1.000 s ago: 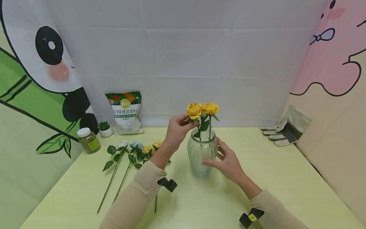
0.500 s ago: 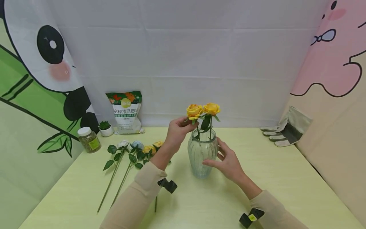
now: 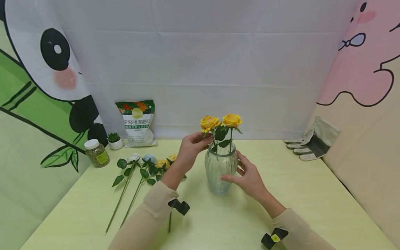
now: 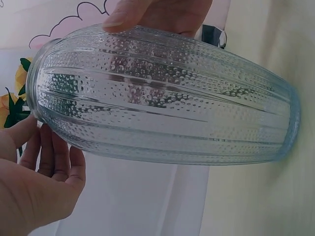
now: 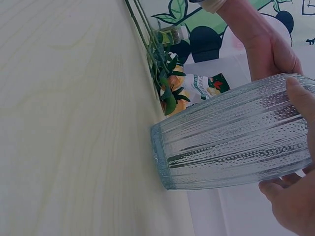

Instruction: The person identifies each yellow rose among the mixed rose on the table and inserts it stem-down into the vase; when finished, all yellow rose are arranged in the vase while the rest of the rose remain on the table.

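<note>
A ribbed clear glass vase [image 3: 218, 175] stands upright on the table, with two yellow roses rising out of its mouth. My left hand [image 3: 189, 151] pinches the left yellow rose [image 3: 209, 123] just under its bloom, close by the rim. The right yellow rose [image 3: 232, 120] leans on its own in the vase. Around the vase's right side, my right hand [image 3: 250, 178] holds the glass between thumb and fingers. In the left wrist view the vase [image 4: 162, 98] fills the middle, with left fingers [image 4: 47, 152] at its neck. The right wrist view shows the vase's base [image 5: 160, 157] on the tabletop.
Left of the vase lie a white rose [image 3: 134, 157], a blue rose [image 3: 150, 158] and yellow roses [image 3: 162, 163], partly behind my left arm. Farther back are a jar [image 3: 97, 153], a potted succulent [image 3: 115, 141] and a fertilizer bag [image 3: 138, 124]. Gardening gloves [image 3: 315, 140] lie at right.
My left hand has shifted slightly left and down, and the left rose has tilted left with it, away from the other rose. My right hand and the vase have stayed in place.
</note>
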`<move>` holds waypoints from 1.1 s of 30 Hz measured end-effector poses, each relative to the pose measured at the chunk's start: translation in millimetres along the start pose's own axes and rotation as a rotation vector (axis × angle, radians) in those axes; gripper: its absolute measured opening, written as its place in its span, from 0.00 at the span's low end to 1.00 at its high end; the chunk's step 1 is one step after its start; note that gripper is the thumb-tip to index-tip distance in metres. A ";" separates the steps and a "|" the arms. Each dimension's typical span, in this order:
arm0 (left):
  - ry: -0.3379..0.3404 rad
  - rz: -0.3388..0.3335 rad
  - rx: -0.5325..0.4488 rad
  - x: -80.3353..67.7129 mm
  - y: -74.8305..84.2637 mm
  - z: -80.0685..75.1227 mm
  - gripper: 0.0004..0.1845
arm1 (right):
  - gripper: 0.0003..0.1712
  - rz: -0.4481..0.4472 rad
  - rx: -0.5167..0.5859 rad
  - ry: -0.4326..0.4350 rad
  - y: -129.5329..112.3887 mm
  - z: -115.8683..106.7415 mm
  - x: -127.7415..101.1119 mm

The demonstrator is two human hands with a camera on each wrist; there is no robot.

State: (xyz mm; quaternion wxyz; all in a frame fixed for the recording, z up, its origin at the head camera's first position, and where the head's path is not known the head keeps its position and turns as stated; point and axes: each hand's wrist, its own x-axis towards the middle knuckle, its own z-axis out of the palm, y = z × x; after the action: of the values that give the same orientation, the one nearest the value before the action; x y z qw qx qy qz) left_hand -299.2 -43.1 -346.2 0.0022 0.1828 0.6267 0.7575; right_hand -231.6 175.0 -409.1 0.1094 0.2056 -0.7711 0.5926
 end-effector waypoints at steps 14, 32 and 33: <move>0.063 -0.057 0.001 -16.6 -19.0 -36.0 0.17 | 0.56 -0.001 -0.006 -0.007 -1.2 -0.5 1.3; 0.234 -0.185 0.124 -36.4 -37.5 -110.5 0.15 | 0.57 0.004 0.016 -0.002 -1.1 -1.1 -1.4; 0.250 -0.198 0.158 -37.4 -37.2 -112.9 0.14 | 0.57 0.004 0.017 -0.003 -1.0 -0.5 -1.2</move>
State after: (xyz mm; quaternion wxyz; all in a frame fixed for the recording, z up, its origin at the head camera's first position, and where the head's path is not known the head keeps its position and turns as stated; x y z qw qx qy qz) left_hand -304.3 -150.9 -408.4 -0.0154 0.0238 0.6945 0.7189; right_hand -230.1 175.5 -408.6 0.1053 0.2060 -0.7665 0.5991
